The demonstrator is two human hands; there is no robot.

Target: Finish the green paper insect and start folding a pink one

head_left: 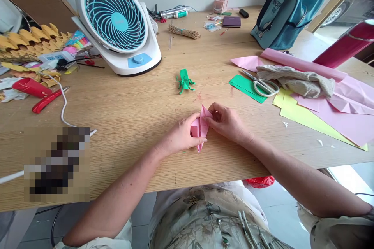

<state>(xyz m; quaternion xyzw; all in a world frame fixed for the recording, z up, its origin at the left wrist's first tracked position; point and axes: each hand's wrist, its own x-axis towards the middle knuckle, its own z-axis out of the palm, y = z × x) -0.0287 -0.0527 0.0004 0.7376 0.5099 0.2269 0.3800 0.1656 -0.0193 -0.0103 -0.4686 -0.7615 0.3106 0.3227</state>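
Note:
A folded pink paper piece (pixel 201 126) lies on the wooden table (pixel 140 113), pinched between both my hands. My left hand (pixel 182 136) presses its left side with thumb and fingers closed on it. My right hand (pixel 226 122) grips its upper right edge, fingers curled. A finished green origami figure (pixel 184 81) sits farther back, apart from both hands.
A white and teal fan (pixel 117 23) stands back left, with a white cable (pixel 62 103) running forward. Scissors (pixel 261 84) lie on green paper (pixel 247 87) beside a grey cloth (pixel 296 79). Pink and yellow sheets (pixel 336 116) cover the right. A teal bag (pixel 284 13) stands behind.

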